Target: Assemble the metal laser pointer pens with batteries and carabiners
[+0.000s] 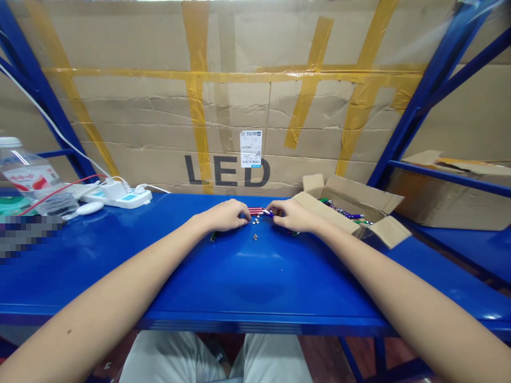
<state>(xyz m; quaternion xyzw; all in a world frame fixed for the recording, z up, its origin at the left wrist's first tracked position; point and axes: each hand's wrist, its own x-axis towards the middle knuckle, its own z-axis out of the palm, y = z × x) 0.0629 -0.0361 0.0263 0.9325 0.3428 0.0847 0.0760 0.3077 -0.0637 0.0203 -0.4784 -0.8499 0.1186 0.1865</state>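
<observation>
On the blue metal bench top (pixel 255 276) my left hand (pixel 225 215) and my right hand (pixel 289 215) meet at the middle. Their fingertips pinch thin tubes: a red metal tube (pixel 255 210) on the left and a purple tube (pixel 268 213) on the right. Small silver button-like pieces (pixel 254 237) lie just below the hands. A dark green tube (pixel 213 236) rests near my left wrist. To the right stands an open cardboard box (pixel 343 202) holding several coloured tubes (pixel 343 211).
A white power strip (pixel 117 196), a white mouse (pixel 90 208) and a plastic bottle (pixel 27 173) stand at the back left. Taped cardboard (pixel 223 106) backs the bench between blue shelf uprights (pixel 431 96). A large carton (pixel 447 197) sits on the right shelf.
</observation>
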